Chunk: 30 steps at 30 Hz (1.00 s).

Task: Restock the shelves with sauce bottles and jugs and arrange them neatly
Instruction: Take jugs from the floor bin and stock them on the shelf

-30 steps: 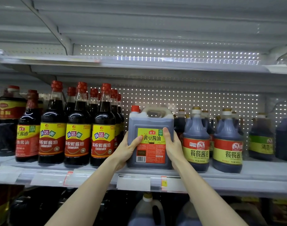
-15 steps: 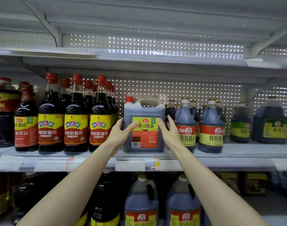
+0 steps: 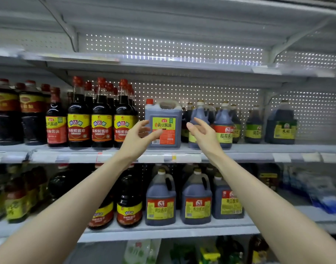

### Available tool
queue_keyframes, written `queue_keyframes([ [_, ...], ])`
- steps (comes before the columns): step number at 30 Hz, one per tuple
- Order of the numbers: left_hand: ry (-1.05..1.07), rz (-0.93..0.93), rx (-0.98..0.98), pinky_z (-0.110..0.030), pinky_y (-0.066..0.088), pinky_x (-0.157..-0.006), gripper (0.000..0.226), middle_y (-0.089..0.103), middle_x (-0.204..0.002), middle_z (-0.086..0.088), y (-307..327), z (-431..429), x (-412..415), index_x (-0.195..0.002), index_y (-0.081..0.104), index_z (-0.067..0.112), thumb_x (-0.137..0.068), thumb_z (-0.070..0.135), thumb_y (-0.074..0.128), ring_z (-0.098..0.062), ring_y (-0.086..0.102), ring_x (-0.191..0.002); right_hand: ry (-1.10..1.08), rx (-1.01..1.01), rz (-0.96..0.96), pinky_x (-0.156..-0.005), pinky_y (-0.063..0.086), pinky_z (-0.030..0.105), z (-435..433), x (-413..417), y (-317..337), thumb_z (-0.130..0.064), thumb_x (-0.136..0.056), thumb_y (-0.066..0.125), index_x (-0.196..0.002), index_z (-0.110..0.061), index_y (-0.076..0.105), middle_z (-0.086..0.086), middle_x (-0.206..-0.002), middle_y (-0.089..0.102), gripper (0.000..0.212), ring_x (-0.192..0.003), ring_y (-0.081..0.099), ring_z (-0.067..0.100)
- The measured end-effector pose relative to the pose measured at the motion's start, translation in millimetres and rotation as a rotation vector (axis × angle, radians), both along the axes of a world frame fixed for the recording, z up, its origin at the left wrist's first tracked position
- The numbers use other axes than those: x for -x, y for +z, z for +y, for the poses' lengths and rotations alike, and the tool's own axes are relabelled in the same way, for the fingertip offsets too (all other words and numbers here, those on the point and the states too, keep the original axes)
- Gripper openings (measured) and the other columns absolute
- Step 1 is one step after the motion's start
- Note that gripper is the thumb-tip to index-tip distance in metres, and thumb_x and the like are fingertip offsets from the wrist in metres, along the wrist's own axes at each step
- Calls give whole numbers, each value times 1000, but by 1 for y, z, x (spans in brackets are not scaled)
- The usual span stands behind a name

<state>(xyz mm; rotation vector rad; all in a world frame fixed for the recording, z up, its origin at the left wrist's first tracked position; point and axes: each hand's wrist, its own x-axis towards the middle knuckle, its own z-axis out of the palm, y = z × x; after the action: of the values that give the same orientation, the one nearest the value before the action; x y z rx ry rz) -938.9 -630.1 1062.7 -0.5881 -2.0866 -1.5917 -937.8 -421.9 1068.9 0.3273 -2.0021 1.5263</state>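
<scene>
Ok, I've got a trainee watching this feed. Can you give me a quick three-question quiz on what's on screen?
1. True or false: the right hand grips the square jug.
2. What stands immediately left of the square jug on the same shelf? A) tall red-capped bottles B) cardboard boxes C) tin cans
3. Fill in: the square jug's cap is coloured ___.

Key:
1. False. Its fingers are spread and hold nothing; the left hand is open too.
2. A.
3. Red.
</scene>
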Motion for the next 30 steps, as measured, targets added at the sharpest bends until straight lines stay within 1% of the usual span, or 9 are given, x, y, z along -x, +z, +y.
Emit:
queue_keyframes([
  [3,14,0,-17,-26,41,-87,64,56,-122,1,-12,7,-41,-139,45,20,-83,40,69,-13,54,-111,35,-9,-31,-104,43,38,9,-33,-11,-40,-93,59,-142,-20,44,-4,-125,55,56,-121,52,16],
  [5,16,-14,-25,-26,43,-84,62,56,-123,2,-18,17,-69,-138,45,22,-84,39,69,-11,54,-109,55,-12,-39,-104,43,38,19,-59,-17,-40,-93,60,-142,-21,45,-8,-123,54,55,-122,51,15],
  [9,-13,-18,-38,-7,43,-68,56,58,-120,1,-32,35,-111,-136,46,21,-86,31,68,4,55,-97,73,11,-36,-101,45,33,33,-104,-32,-37,-93,60,-142,-20,46,-4,-125,57,53,-119,55,15],
  [11,-25,-27,-37,-3,44,-69,56,61,-117,2,-43,44,-129,-136,47,19,-86,30,69,6,55,-96,72,7,-47,-99,45,31,41,-122,-42,-36,-93,60,-141,-19,47,-2,-124,59,52,-118,56,16],
  [14,-37,-52,-8,-13,46,-85,55,63,-114,4,-64,54,-152,-134,49,21,-84,31,70,-4,59,-104,75,-1,-78,-94,46,28,53,-150,-58,-35,-94,60,-139,-19,48,3,-129,60,49,-119,56,18],
  [16,-43,-69,-6,-14,45,-83,49,62,-115,0,-75,60,-163,-130,51,24,-85,30,70,-8,59,-106,72,1,-102,-90,45,23,60,-165,-69,-33,-94,60,-139,-18,48,2,-129,60,49,-118,57,17],
  [18,-37,-98,-20,-12,43,-79,51,62,-115,1,-86,65,-173,-131,50,24,-85,30,70,-3,58,-104,81,13,-122,-90,46,23,65,-176,-80,-32,-94,60,-139,-17,49,-1,-122,61,49,-116,58,17],
  [24,-3,-144,-16,-22,44,-88,57,63,-114,3,-110,44,-188,-134,50,21,-83,34,72,-7,59,-107,92,0,-178,-102,47,38,51,-180,-105,-38,-93,60,-137,-21,50,1,-126,61,49,-118,57,18],
  [30,98,-164,-7,-27,46,-91,66,65,-115,2,-117,-17,-196,-132,51,25,-74,48,73,-11,60,-109,192,15,-199,-98,48,32,-11,-172,-110,-33,-94,59,-136,-18,51,0,-118,63,45,-115,59,17],
])
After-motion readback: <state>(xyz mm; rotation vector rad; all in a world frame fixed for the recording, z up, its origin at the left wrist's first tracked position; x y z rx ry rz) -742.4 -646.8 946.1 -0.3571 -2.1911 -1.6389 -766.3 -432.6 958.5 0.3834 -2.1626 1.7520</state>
